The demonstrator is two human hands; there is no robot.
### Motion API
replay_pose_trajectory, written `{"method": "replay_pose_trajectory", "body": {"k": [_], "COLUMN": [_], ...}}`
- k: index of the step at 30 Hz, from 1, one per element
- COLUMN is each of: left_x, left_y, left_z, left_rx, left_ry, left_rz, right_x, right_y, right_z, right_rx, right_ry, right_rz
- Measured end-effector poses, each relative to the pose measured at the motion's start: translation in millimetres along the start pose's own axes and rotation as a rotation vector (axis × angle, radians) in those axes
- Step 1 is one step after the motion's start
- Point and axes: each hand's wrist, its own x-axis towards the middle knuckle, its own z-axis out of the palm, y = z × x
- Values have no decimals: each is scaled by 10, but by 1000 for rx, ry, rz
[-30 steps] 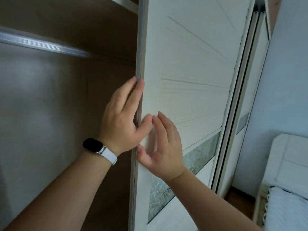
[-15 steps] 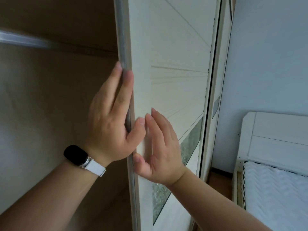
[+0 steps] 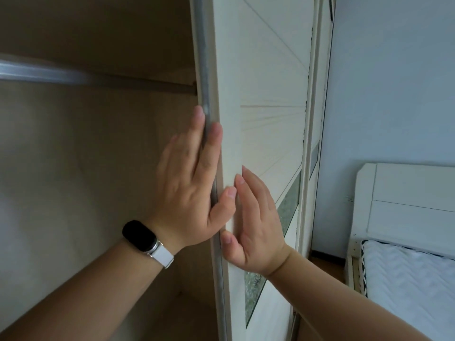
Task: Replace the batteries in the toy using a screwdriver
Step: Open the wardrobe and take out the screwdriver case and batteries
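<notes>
No toy, battery or screwdriver is in view. A white sliding wardrobe door (image 3: pixel 268 77) fills the middle of the head view. My left hand (image 3: pixel 192 183), with a black watch on its wrist, lies with straight fingers along the door's grey left edge, thumb on the door's front. My right hand (image 3: pixel 256 222) presses flat against the door's front face just right of that edge, fingers straight and pointing up.
Left of the door the wardrobe's inside (image 3: pixel 86 168) is open, with a metal hanging rail (image 3: pixel 41 73) across the top. A second door panel (image 3: pixel 317 119) stands behind on the right. A white bed (image 3: pixel 406 271) with headboard sits at the lower right against a pale blue wall.
The sliding door has moved rightward with both hands on it, overlapping more of the panel behind. More of the wardrobe's inside and more of the bed now show.
</notes>
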Motion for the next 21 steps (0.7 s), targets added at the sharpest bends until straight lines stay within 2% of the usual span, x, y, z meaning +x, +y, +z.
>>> {"method": "replay_pose_trajectory", "body": {"k": [12, 21], "left_x": [161, 203], "left_y": [-93, -114], "left_z": [862, 1220], "left_rx": [34, -126], "left_ry": [-20, -9], "left_rz": [36, 3], "right_x": [-85, -126], "right_y": [834, 1066], "right_z": [91, 123], "right_rx": [-19, -21], "right_ry": [-13, -47], "right_rz": [-5, 46]}}
